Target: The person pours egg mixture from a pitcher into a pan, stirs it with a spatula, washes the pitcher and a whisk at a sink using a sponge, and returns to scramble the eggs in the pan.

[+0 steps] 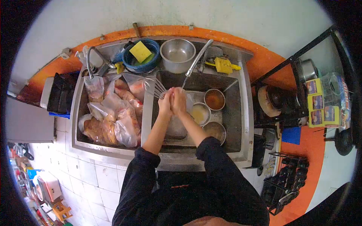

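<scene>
Over the right sink basin, my left hand (165, 104) and my right hand (178, 101) are pressed together, fingers closed around a whisk (157, 87). Its wire loops stick out to the upper left, while the handle is hidden inside my hands. Just beyond my fingers, a flexible metal faucet spout (198, 57) comes down close to them. To the right of my hands, a metal bowl with reddish-brown liquid (214, 100), a bowl with pale yellowish liquid (200, 114) and another metal bowl (215, 132) sit in the basin.
Several plastic bags of raw meat (113, 116) fill the left basin. Along the back ledge stand a blue basin (141, 67) with a yellow sponge (140, 52), a metal pot (177, 55) and a yellow brush (224, 65). A black rack (281, 113) stands at right.
</scene>
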Demonstrator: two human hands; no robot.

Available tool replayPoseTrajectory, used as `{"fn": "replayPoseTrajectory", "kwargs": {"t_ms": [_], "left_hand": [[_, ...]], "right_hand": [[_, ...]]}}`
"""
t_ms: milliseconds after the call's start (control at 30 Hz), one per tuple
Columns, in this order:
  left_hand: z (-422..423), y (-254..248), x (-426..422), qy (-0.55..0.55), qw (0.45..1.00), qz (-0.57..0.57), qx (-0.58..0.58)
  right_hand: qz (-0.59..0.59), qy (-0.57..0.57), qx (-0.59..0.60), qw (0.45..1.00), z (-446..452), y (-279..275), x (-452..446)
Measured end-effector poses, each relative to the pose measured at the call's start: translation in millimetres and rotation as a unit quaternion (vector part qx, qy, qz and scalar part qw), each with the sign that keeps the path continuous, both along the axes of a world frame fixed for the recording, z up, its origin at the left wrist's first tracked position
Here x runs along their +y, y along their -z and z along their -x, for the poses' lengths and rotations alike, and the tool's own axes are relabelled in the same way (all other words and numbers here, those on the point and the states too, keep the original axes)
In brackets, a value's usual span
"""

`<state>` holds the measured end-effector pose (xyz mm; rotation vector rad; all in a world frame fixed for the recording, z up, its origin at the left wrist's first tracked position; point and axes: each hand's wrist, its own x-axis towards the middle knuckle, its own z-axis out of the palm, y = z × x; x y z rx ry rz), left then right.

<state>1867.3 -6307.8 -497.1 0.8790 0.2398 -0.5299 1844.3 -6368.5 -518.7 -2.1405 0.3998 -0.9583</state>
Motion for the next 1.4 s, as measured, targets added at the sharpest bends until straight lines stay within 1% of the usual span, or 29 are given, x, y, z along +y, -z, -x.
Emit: {"fn": "replayPoseTrajectory", "kwargs": {"t_ms": [33,100,133,200,233,267,300,333,433,567,633,667,700,767,800,833,867,933,967,1000,1067,1133,1167,1200,1233,1267,1300,1367,1400], "left_hand": [[0.1,8.8,1.0,0.001,1.0,-0.001,0.0],[0.6,16.9,5.1,-0.014,0.998,0.014,-0.067],[11.4,-19.0,-2.2,-0.048,0.996,0.022,-0.066],[-4.7,2.0,-8.4,-0.088,0.994,0.035,-0.049],[-12.0,11.0,-10.9,-0.127,0.99,0.051,-0.03],[-16.7,-10.4,-4.4,-0.124,0.99,0.03,-0.055],[-38.2,15.4,3.3,-0.115,0.989,0.088,0.01],[-50.4,15.7,12.8,-0.104,0.989,0.1,0.032],[-55.0,1.6,27.0,-0.087,0.989,0.113,0.039],[-37.9,-40.6,27.1,-0.076,0.991,0.107,0.036],[-55.2,-4.9,30.9,-0.059,0.993,0.101,0.001],[-62.5,8.7,32.6,-0.039,0.994,0.094,-0.037],[-59.9,3.0,32.2,-0.041,0.994,0.095,-0.037],[-51.2,-14.8,31.3,0.137,0.969,0.015,-0.205],[-57.6,-6.8,30.4,0.227,0.947,-0.023,-0.225],[-52.8,-3.8,26.5,0.222,0.95,-0.021,-0.22],[-45.4,-5.5,14.4,0.263,0.937,0.009,-0.229],[-27.7,-16.6,-7.8,0.302,0.922,0.04,-0.238],[-14.5,-29.5,-16.4,0.237,0.959,0.122,-0.095],[-1.1,-36.9,-24.0,0.163,0.964,0.201,0.052],[26.1,-36.8,-37.2,0.178,0.966,0.18,0.051],[41.3,-20.8,-41.1,0.19,0.968,0.158,0.05],[45.1,6.5,-43.3,0.195,0.98,0.034,-0.009],[47.0,21.5,-43.2,0.196,0.974,-0.091,-0.066],[42.4,21.8,-39.2,0.196,0.974,-0.093,-0.067],[32.1,20.5,-32.2,0.09,0.985,-0.129,-0.068],[24.6,19.3,-24.1,-0.016,0.984,-0.164,-0.069],[15.5,10.3,-8.9,-0.092,0.985,-0.138,-0.037],[10.5,8.5,-5.1,-0.118,0.985,-0.122,0.03]], "right_hand": [[0.038,-0.013,-0.009,0.999,-6.8,0.9,-2.9],[-0.066,-0.039,0.012,0.997,-25.8,2.6,-9.5],[-0.114,-0.073,0.045,0.99,-38.4,8.0,-17.4],[-0.156,-0.129,0.1,0.974,-46.5,6.9,-22.1],[-0.156,-0.129,0.1,0.974,-34.2,-13.9,-12.8],[-0.093,-0.124,0.185,0.97,-24.5,-25.3,-7.0],[-0.028,-0.118,0.27,0.955,-13.2,-34.4,-1.0],[0.003,-0.074,0.297,0.952,-0.1,-44.7,5.3],[-0.003,-0.106,0.331,0.938,26.1,-35.6,-4.7],[-0.037,-0.128,0.351,0.927,70.4,-16.4,-24.3],[-0.096,-0.12,0.347,0.925,96.5,-11.1,-30.8],[-0.072,-0.116,0.358,0.923,112.9,-0.2,-39.6],[-0.048,-0.113,0.369,0.921,130.5,15.7,-50.0],[-0.315,-0.124,0.318,0.885,167.1,39.6,-60.7],[-0.305,-0.126,0.358,0.873,190.3,38.0,-70.2],[-0.294,-0.128,0.401,0.858,209.1,35.6,-77.1],[-0.292,-0.129,0.403,0.857,213.6,33.8,-76.7],[-0.465,-0.094,0.363,0.802,218.1,31.8,-76.3],[-0.465,-0.095,0.364,0.802,217.8,50.6,-78.5],[-0.355,-0.114,0.355,0.857,217.1,86.7,-82.5],[-0.24,-0.131,0.342,0.899,208.2,93.6,-76.2],[-0.425,-0.001,0.202,0.882,165.8,52.2,-42.6],[-0.426,-0.003,0.202,0.882,150.1,72.6,-36.1],[-0.37,0.027,0.139,0.918,136.2,112.3,-32.7],[-0.303,0.045,0.123,0.944,121.7,115.2,-26.3],[-0.233,0.069,0.109,0.964,106.9,116.8,-19.6],[-0.152,0.079,0.145,0.974,92.2,87.5,-10.2],[-0.231,0.05,0.112,0.965,61.3,27.3,5.5],[-0.232,0.047,0.108,0.966,46.6,17.8,5.3]]}}
